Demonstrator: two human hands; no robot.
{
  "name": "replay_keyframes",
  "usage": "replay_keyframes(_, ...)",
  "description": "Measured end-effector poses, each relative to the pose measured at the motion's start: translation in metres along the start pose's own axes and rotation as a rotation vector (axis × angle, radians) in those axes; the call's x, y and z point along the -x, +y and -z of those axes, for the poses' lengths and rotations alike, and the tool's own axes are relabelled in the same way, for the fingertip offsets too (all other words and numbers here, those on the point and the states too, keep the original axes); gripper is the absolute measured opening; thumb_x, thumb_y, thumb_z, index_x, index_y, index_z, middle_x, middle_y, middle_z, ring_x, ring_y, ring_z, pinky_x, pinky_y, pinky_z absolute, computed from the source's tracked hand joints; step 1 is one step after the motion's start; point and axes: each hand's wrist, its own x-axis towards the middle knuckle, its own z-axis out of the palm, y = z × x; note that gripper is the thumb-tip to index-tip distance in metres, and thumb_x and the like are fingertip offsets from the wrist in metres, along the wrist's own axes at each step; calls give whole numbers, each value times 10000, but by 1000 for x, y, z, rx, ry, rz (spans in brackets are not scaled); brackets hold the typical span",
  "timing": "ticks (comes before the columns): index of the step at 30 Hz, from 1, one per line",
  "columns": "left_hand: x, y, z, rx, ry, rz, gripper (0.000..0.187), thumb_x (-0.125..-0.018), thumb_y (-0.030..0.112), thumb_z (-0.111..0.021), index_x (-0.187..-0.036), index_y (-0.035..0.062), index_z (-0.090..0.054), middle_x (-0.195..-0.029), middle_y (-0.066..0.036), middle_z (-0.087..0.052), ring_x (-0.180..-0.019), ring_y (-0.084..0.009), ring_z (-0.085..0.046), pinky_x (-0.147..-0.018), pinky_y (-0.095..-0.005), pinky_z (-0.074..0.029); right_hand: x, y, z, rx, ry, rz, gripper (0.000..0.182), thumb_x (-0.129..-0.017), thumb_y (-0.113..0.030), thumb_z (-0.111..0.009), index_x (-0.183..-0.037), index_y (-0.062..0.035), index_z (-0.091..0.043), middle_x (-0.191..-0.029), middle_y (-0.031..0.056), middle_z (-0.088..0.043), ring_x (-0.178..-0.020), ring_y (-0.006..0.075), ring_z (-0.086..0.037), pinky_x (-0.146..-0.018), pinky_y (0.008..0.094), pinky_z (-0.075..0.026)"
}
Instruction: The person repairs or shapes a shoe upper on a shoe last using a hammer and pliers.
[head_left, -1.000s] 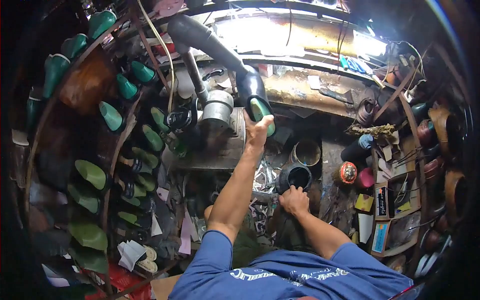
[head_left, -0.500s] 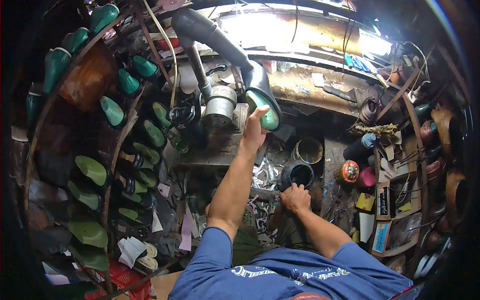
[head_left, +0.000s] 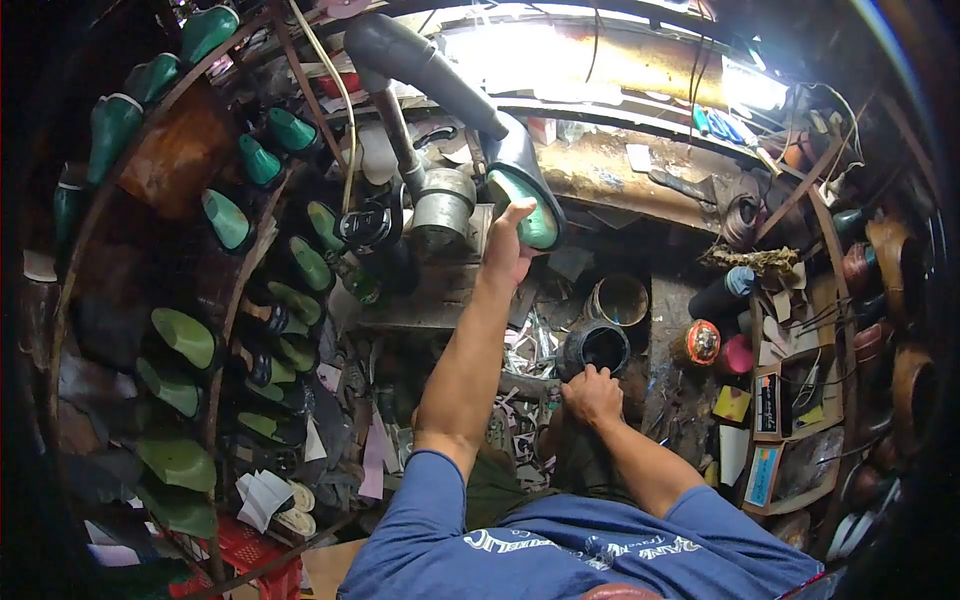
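Note:
My left hand (head_left: 508,250) is raised in front of me, closed round a green shoe last (head_left: 537,230) with a dark shoe upper (head_left: 515,140) wrapped about it. The thumb presses on the last's green face, while the other fingers are hidden behind. The far end of the upper lies by the mouth of a grey pipe (head_left: 455,85); whether they touch is hard to tell. My right hand (head_left: 595,398) is low, by my knee, its fingers curled in just below a black pot (head_left: 597,348). Anything inside those fingers is hidden.
Racks on the left carry several green shoe lasts (head_left: 182,338). Behind the black pot stands an open tin (head_left: 618,300). A red-topped jar (head_left: 700,343), a pink lid (head_left: 737,354) and a yellow box (head_left: 731,403) are at right. Scraps (head_left: 530,345) litter the floor.
My left hand has tilted the last slightly and shifted it a little up. The right hand stays in the same place.

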Motion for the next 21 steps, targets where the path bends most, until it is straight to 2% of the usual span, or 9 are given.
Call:
replay_keyframes(5, -1, 1, -1, -47, -47, -8, 242, -814, 240, -645, -1008, 106, -588, -900, -50, -629, -794, -191, -649, -654, -405, -557, 0, -1, 1, -7, -8, -14, 585, -741, -465, -685, -1128, -39, -580, -1139, 223, -565, -1055, 426, -571, -891, 500, -470)
replay_keyframes(8, 2, 5, -10, 8, -14, -65, 274, -821, 256, -633, -1041, 105, -572, -942, -66, -627, -845, -212, -644, -695, -451, -548, 0, -2, 1, -1, -11, -28, 587, -741, -466, -685, -1134, -43, -578, -1145, 222, -563, -1060, 422, -570, -893, 502, -469)
replay_keyframes(10, 2, 8, -13, 45, -44, -3, 283, -831, 261, -615, -1065, 113, -559, -970, -68, -621, -879, -236, -636, -719, -491, -533, -1, -3, 2, 1, -17, -28, 586, -742, -466, -684, -1137, -46, -577, -1149, 221, -561, -1064, 421, -568, -896, 501, -467)
replay_keyframes(14, 6, 10, -20, 73, -13, 23, 271, -837, 256, -606, -1060, 108, -560, -959, -66, -619, -865, -249, -635, -707, -502, -529, 0, -2, 3, -15, -29, -23, 582, -746, -465, -680, -1145, -53, -577, -1161, 220, -553, -1076, 420, -561, -909, 498, -460)
replay_keyframes(18, 2, 2, -13, -14, 39, -38, 249, -830, 242, -615, -1033, 102, -574, -931, -58, -617, -836, -211, -635, -690, -436, -539, -3, 1, -3, 27, 20, -2, 615, -719, -487, -692, -1152, -64, -585, -1090, 217, -575, -1006, 426, -596, -849, 492, -504)
replay_keyframes(20, 0, 0, -10, -59, 81, -47, 237, -827, 235, -619, -1022, 105, -579, -923, -55, -616, -820, -193, -634, -678, -405, -542, -1, -3, 5, -9, -57, -39, 582, -751, -462, -676, -1153, -54, -577, -1164, 217, -553, -1079, 421, -558, -914, 498, -456)
replay_keyframes(21, 0, -1, -8, -63, 82, -41, 183, -827, 206, -619, -980, 113, -582, -902, -44, -619, -770, -178, -637, -610, -351, -542, -1, -3, 4, -9, -58, -38, 582, -751, -462, -676, -1153, -54, -577, -1164, 217, -553, -1079, 421, -558, -914, 498, -456)
